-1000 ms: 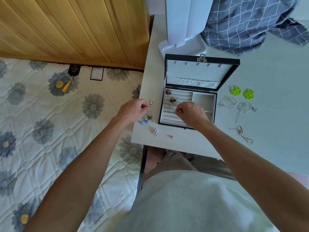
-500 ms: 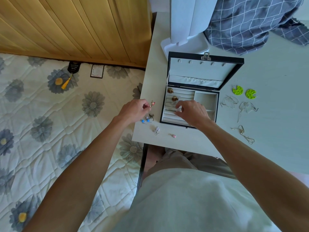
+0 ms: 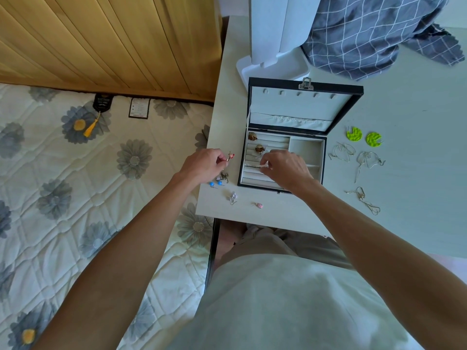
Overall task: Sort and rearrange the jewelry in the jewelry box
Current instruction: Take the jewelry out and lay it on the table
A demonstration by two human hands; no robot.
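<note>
An open black jewelry box [image 3: 343,97] with a pale lining stands on the white table [image 3: 417,173]. Two brown earrings [image 3: 259,149] sit in its ring rolls at the back left. My right hand [image 3: 285,169] rests over the ring rolls, fingertips pinched on a small silvery earring [image 3: 264,166]. Left of the box, my left hand [image 3: 204,164] pinches a small red-pink earring [image 3: 230,156] above the table. Blue bead earrings [image 3: 216,184], a dark metal earring [image 3: 224,176], a white earring [image 3: 232,197] and a pink earring [image 3: 259,205] lie in front of the box's left side.
Right of the box lie two green disc earrings [image 3: 364,137] and several silver wire earrings [image 3: 353,157]. A white stand [image 3: 273,61] and checked grey cloth [image 3: 366,34] sit behind the box. A flowered quilt [image 3: 75,185] and wooden headboard [image 3: 101,39] are at left.
My right hand has shifted slightly back along the ring rolls with the silvery earring. My left hand still holds the red-pink earring in about the same spot.
</note>
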